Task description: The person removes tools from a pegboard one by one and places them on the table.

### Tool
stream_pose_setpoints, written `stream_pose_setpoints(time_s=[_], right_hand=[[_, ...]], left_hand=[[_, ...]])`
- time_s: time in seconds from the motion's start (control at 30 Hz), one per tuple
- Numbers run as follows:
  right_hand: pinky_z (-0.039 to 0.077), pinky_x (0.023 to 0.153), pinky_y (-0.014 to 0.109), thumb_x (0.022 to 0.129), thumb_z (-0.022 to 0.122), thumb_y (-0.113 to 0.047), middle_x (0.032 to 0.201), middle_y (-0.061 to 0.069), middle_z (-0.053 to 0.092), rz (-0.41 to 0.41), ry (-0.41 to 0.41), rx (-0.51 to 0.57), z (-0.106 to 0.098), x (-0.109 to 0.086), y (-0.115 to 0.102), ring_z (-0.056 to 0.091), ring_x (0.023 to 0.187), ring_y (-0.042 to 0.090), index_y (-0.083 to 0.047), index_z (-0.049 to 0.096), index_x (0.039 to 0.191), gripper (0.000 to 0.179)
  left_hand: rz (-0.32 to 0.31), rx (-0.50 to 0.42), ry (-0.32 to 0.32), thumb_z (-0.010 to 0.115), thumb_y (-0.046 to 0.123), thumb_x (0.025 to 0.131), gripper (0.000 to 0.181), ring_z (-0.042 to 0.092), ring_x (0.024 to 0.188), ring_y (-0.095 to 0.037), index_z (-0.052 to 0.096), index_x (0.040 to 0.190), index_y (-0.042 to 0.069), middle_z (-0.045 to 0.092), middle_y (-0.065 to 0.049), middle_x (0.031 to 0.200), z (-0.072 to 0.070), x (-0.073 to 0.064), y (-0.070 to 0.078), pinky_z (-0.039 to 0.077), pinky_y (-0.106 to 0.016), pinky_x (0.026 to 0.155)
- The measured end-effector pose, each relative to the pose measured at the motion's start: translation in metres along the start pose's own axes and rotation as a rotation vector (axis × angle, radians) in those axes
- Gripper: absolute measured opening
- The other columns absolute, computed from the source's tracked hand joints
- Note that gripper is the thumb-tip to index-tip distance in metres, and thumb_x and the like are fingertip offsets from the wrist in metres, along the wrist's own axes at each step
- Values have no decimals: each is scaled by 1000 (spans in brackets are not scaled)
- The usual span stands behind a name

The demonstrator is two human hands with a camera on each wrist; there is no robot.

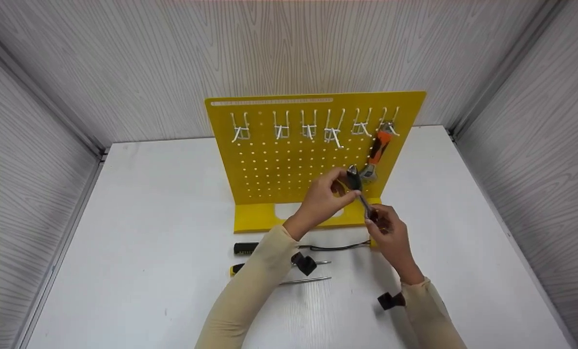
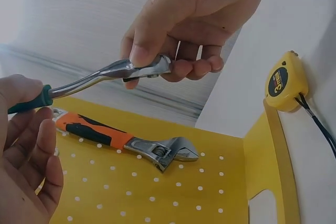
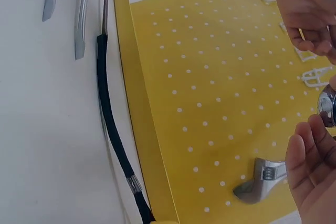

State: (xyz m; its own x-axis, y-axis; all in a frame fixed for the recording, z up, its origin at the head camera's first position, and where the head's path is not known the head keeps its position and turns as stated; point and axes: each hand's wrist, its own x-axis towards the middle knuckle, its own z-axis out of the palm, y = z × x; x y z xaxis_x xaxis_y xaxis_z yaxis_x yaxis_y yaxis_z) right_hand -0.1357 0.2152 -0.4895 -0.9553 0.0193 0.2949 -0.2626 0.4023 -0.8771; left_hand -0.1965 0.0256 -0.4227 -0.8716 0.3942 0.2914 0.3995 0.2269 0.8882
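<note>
Both hands hold a ratchet wrench [image 1: 363, 198] in front of the pegboard's right half. My left hand [image 1: 323, 198] pinches its green handle [image 2: 37, 100] between thumb and fingers. At the chrome ratchet head [image 2: 149, 69], my right hand [image 1: 390, 237] grips with thumb and fingertips. The shaft slants between the hands in the head view. Behind it, an adjustable wrench [image 1: 380, 148] with an orange and black handle hangs jaw down from the rightmost hook. In the right wrist view, most of the ratchet wrench is outside the frame.
The yellow pegboard [image 1: 284, 169] stands on the white table [image 1: 153, 218], with several white hooks [image 1: 282, 132] along its top. Before its base lie a black-handled screwdriver [image 1: 245, 248], a yellow-and-black handle [image 1: 235, 268], a metal shaft [image 1: 305, 280] and a yellow tape measure [image 2: 286, 82] with a black strap.
</note>
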Motion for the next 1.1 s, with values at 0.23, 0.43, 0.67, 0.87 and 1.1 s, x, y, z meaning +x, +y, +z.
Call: stream_pose_setpoints(time_s=[0.23,0.43,0.67,0.87,1.1], right_hand=[[51,62,18,90,64,-1,94,0,60,8,-55,85,-14,-1,20,57,71,9,-7,62,117,28],[53,63,20,89,64,0,95,-2,59,37,-88,120,-25,-4,25,57,71,15,-3,62,118,29],[55,69,21,89,66,-4,101,-2,59,114,-76,114,-36,-6,24,59,79,17,-6,62,122,33],[51,71,17,88,66,-2,99,-6,60,169,-84,105,-45,-7,27,57,80,10,-4,57,123,36],[51,71,18,89,65,-3,103,-5,61,200,-119,118,-48,-12,32,59,83,10,0,56,123,35]], left_hand=[[18,-12,-43,70,17,88,30,59,81,-12,58,112,4,68,-10,99,-3,-9,-6,51,-19,74],[-18,-2,-62,71,17,87,29,56,79,-11,59,111,5,68,-8,99,-4,-18,-16,49,-19,72],[-80,8,-91,73,21,86,28,51,79,-13,62,111,11,67,-4,98,-5,-29,-21,42,-20,70],[-60,107,-130,74,25,85,29,48,69,-9,63,109,13,68,-3,93,-4,-37,-28,37,-18,59],[-27,238,-165,73,28,86,28,43,64,-6,66,109,15,64,-1,81,-2,-48,-39,34,-18,58]])
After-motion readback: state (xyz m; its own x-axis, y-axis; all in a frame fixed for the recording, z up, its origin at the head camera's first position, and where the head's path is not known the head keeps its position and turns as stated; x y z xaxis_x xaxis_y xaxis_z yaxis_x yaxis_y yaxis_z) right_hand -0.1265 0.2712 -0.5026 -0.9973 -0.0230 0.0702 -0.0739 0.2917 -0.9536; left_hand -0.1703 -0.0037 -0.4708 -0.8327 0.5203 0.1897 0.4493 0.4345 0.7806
